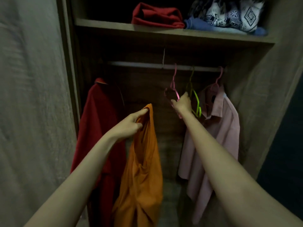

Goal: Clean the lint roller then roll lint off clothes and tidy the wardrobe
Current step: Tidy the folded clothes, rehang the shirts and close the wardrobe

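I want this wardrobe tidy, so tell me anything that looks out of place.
On the top shelf, the patterned cloth lies bunched, unlike the folded red cloth beside it. The pink hanger and green hanger hang bare, while the left hand holds an orange garment with no hanger.

You're standing at a home wardrobe (265, 66): shirts hang from plastic hangers (196, 99) on a rail (134, 64), and folded clothes (157, 16) sit on the shelf (105, 24) above.
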